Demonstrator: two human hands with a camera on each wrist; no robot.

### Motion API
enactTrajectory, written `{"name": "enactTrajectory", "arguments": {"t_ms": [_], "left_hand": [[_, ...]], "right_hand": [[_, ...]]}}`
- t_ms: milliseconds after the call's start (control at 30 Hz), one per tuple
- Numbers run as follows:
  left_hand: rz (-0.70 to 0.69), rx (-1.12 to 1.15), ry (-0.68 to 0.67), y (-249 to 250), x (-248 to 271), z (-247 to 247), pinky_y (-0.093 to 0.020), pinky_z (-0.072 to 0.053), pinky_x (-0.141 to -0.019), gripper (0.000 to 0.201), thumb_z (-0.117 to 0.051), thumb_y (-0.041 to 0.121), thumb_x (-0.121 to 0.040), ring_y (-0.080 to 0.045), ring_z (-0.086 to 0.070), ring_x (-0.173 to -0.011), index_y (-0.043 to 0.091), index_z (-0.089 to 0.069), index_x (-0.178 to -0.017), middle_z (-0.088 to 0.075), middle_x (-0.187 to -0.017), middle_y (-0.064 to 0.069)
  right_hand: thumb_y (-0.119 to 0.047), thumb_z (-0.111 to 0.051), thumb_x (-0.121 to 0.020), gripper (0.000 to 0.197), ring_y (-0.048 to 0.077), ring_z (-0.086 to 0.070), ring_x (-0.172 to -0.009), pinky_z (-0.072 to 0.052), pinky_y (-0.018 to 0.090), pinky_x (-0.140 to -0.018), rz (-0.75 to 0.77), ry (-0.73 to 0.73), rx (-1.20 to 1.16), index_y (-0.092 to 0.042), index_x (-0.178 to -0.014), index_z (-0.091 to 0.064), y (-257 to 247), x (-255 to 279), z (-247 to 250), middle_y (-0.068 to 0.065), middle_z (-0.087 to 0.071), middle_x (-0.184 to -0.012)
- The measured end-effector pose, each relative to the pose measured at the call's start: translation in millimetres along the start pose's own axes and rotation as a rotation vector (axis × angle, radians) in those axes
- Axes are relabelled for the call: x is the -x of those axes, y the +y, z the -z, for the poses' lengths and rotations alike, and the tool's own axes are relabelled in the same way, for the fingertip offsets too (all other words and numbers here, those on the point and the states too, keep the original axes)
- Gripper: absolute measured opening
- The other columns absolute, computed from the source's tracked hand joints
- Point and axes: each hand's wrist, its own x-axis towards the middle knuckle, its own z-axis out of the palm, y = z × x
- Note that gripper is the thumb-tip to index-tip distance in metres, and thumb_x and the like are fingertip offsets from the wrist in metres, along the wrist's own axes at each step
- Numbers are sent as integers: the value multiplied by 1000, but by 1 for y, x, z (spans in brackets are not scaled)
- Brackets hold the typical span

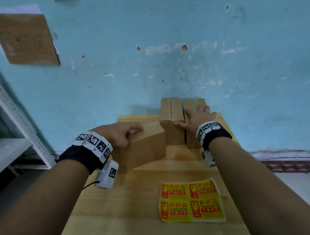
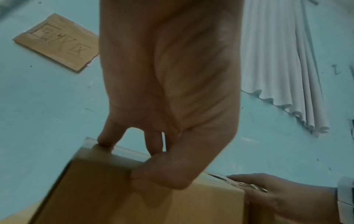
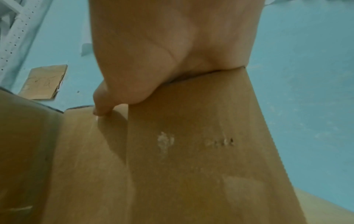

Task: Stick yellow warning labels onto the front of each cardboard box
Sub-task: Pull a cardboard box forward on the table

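Three plain cardboard boxes stand on a wooden table [image 1: 134, 205]. My left hand [image 1: 131, 133] grips the left box [image 1: 143, 150], which is tilted; in the left wrist view the thumb [image 2: 153, 174] presses its face [image 2: 95, 194] and the fingers hook over its far edge. My right hand [image 1: 195, 114] lies flat on top of the right upright box [image 1: 192, 135], and its thumb [image 3: 101, 106] touches the middle box [image 1: 172, 127]. A sheet of yellow warning labels [image 1: 191, 201] lies flat on the table near me, right of centre. No label shows on any box face.
A blue wall stands right behind the boxes, with a piece of cardboard [image 1: 24, 38] stuck on it at upper left. A white metal shelf [image 1: 11, 126] stands left of the table. White pleated cloth [image 2: 277, 75] hangs by the wall. The table drops off on both sides.
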Motion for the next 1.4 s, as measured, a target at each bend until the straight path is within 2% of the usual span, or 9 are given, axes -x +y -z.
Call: {"name": "enactTrajectory", "arguments": {"t_ms": [133, 300, 567, 667, 800, 900, 1033, 1200, 1400], "left_hand": [[-65, 34, 5, 3, 6, -3, -27, -43, -96, 86, -65, -8, -78, -20, -46, -133, 31, -38, -149, -51, -146, 5], [-133, 9, 39, 6, 8, -1, -22, -40, -92, 81, -72, -7, -75, -13, -50, -123, 28, -47, -144, -57, -139, 5], [-212, 55, 39, 17, 14, -11, -23, -41, -99, 78, -68, -12, -75, -13, -50, -129, 25, -51, -142, -63, -134, 4], [-243, 63, 40, 28, 12, -16, -18, -35, -96, 77, -67, -12, -76, -11, -47, -130, 25, -52, -142, -62, -134, 6], [-298, 41, 65, 51, 3, -28, -29, -40, -108, 80, -66, -12, -74, -13, -47, -133, 31, -53, -141, -59, -139, 8], [-322, 25, 96, 65, -5, -35, -25, -39, -101, 79, -69, -8, -76, -14, -49, -130, 31, -50, -142, -58, -139, 7], [-313, 32, 108, 72, -18, -40, -34, -42, -105, 81, -75, 2, -75, -16, -50, -132, 33, -47, -144, -56, -143, 4], [-312, 55, 110, 80, -25, -42, -40, -40, -111, 81, -71, 0, -76, -18, -49, -134, 32, -45, -145, -53, -146, 0], [-312, 23, 125, 82, -25, -44, -40, -37, -113, 79, -73, 1, -78, -17, -47, -136, 31, -45, -145, -50, -149, 3]], "right_hand": [[-88, -49, -70, 94, 42, -24, -144, -30, 62, -110, 8, -17, 1, -39, -149, -31, -1, 0, 4, 20, -32, -154], [-66, -72, -72, 89, 39, -16, -149, -8, 64, -119, 65, 16, -76, -32, -146, -36, 14, 6, 7, 15, -31, -156], [-16, -81, -74, 83, 43, -42, -131, -49, 48, -102, 12, 2, -362, -22, -145, -39, 35, 21, 12, 20, -21, -150], [-12, -76, -79, 75, 45, -56, -112, -53, 43, -89, -75, 53, -473, -11, -141, -35, 39, 26, 7, 23, -29, -142], [-2, -64, -85, 83, 41, -58, -114, -44, 35, -79, -174, 49, -699, -6, -152, -16, 49, 39, -5, 25, -55, -127], [-5, -62, -88, 85, 39, -58, -114, -43, 34, -77, -245, 8, -734, -4, -155, -10, 59, 55, -7, 24, -56, -126], [-13, -66, -89, 44, 36, -70, -93, -58, 43, -76, -314, -138, -727, 7, -126, -53, 76, 75, -11, 23, -67, -113], [-23, -70, -88, 30, 25, -74, -69, -60, 33, -65, -321, -495, -720, -1, -108, -63, 86, 120, -20, 16, -77, -91], [-34, -83, -76, 31, 21, -72, -70, -60, 36, -82, -155, -730, -704, -5, -84, -74, 74, 151, -37, 9, -76, -79]]}}
